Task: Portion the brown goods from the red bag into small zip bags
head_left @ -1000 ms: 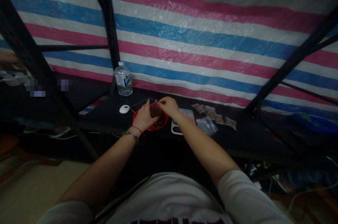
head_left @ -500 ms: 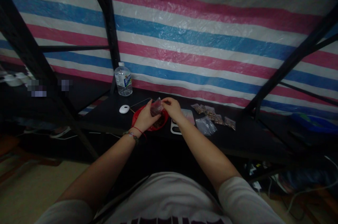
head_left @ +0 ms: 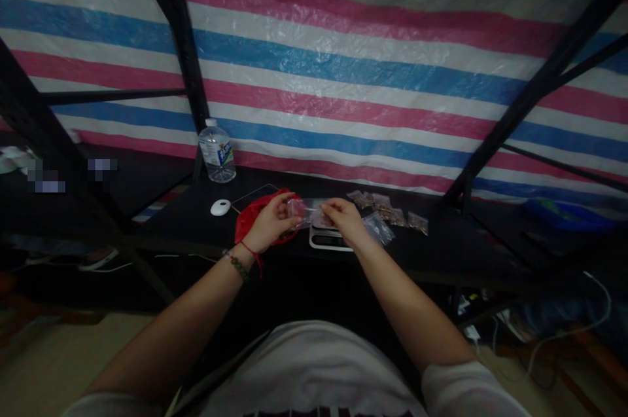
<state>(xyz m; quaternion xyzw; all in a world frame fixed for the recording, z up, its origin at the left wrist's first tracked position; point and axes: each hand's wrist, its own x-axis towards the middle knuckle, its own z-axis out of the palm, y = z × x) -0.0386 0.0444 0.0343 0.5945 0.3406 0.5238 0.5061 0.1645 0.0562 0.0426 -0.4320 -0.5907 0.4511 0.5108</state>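
Pinching a small clear bag (head_left: 307, 210) between them, the left hand (head_left: 269, 224) and the right hand (head_left: 346, 219) each close fingers on one end, so both grips are shut on the plastic. The bag hangs over the near-left edge of the scale (head_left: 328, 237), just right of the red bowl (head_left: 245, 228); its contents cannot be made out in the dim light. Judged risk: if the mouth is unsealed and the bag tilts, whatever it holds may spill onto the scale platform or the dark table (head_left: 196, 227) and be hard to find. A loose pinch on thin film may also slip. Right of the scale lie filled bags (head_left: 390, 211) and empty bags (head_left: 377, 228), near the right wrist; a sweep of the forearm could scatter them. Left of the scale, beyond the bowl, sit a white mouse (head_left: 220, 207) and a water bottle (head_left: 216, 152), well apart from the hands.
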